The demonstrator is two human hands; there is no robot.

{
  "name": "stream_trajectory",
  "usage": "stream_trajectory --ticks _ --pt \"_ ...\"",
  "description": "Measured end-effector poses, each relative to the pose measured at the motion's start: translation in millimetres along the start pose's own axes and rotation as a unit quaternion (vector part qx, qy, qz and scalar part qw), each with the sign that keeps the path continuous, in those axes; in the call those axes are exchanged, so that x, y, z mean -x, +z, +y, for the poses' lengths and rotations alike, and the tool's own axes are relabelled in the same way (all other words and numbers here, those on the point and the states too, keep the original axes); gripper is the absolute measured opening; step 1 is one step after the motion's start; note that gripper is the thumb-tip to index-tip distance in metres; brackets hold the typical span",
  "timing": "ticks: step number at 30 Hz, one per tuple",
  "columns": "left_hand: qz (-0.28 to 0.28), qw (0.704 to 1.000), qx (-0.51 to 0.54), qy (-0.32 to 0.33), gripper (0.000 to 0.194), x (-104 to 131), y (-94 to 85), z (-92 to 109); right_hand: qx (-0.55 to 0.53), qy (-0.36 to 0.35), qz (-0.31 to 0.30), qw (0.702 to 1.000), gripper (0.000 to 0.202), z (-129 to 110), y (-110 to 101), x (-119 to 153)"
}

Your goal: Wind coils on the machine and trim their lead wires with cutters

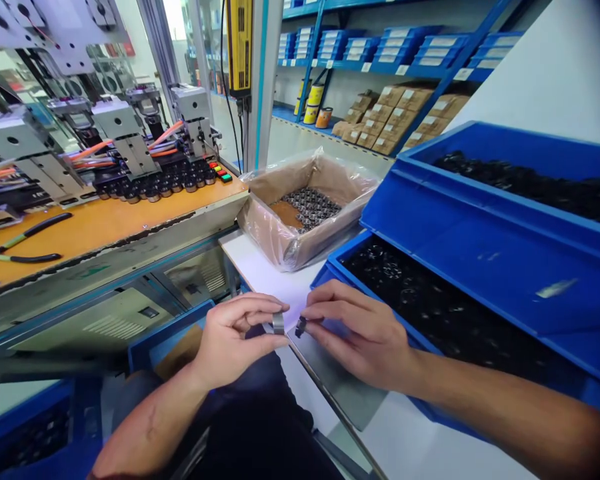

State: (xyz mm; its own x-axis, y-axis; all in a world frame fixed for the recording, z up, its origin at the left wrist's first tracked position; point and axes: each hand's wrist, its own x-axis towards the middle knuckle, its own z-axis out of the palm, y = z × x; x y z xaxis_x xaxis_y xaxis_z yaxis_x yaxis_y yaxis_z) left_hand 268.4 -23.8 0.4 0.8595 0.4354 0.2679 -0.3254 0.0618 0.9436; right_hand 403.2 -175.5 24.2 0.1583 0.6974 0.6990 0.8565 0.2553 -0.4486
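Observation:
Between the thumb and fingers of my left hand is a short silver metal ring. My right hand pinches a small black plastic part, its exact kind too small to make out. The two pieces face each other a short gap apart, above the edge of the white table. Below my right hand lies a dark grey flat plate. Right beside that hand stands a blue bin full of small black parts.
A second blue bin with black parts rests above the first. Behind my hands sits a plastic-lined cardboard box holding many small pieces. At left, an orange bench carries machine fixtures, rows of dark round parts and pliers.

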Motion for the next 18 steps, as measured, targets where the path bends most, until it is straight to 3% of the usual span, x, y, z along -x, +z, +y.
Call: stream_trajectory --ticks 8,18 --pt "-0.028 0.986 0.100 -0.131 0.036 -3 12.4 -6 -0.023 0.006 -0.003 1.000 0.015 2 -2 2" --pt "-0.010 0.991 0.099 -0.094 0.039 -2 15.4 -6 -0.022 -0.034 -0.052 0.998 0.034 4 -7 1"
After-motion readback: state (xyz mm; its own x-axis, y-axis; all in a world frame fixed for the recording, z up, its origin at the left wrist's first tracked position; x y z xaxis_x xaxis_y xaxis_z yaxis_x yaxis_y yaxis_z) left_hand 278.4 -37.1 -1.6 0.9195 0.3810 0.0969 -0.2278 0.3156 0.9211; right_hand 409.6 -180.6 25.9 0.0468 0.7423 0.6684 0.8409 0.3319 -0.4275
